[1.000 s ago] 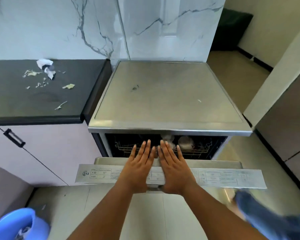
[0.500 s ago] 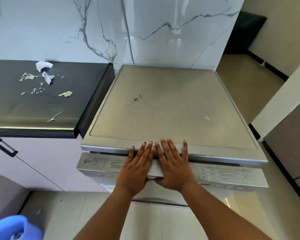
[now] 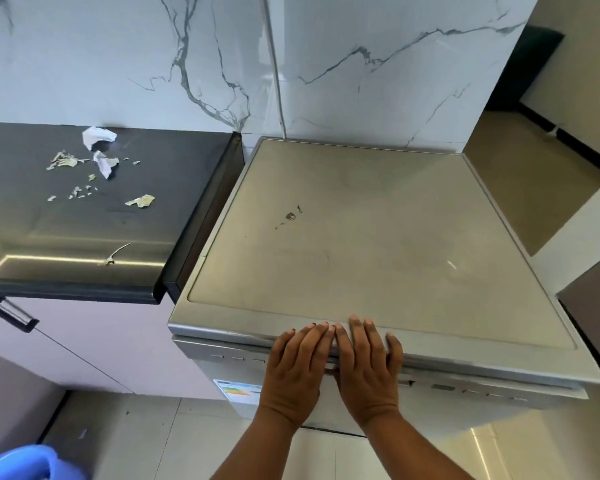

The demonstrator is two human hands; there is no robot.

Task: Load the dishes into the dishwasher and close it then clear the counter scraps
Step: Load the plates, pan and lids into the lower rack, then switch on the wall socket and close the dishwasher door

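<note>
The silver dishwasher point(image 3: 361, 237) stands right of the counter, and its door point(image 3: 465, 393) is up against the body, so the racks and dishes are hidden. My left hand point(image 3: 297, 372) and my right hand point(image 3: 366, 368) lie flat side by side on the door's top edge, fingers straight and reaching onto the front lip of the lid. Paper and peel scraps point(image 3: 97, 161) are scattered over the dark counter point(image 3: 174, 216) at the left, with one thin scrap point(image 3: 113, 254) near its front edge.
A blue bin point(image 3: 21, 462) shows at the bottom left on the tiled floor. Pale cabinet fronts with a black handle point(image 3: 11, 313) sit under the counter. A marble wall runs behind, and a passage opens at the right.
The dishwasher door swung up from half open, with the racks showing, to fully against the body. Both hands stayed flat on its top edge and moved up and forward with it.
</note>
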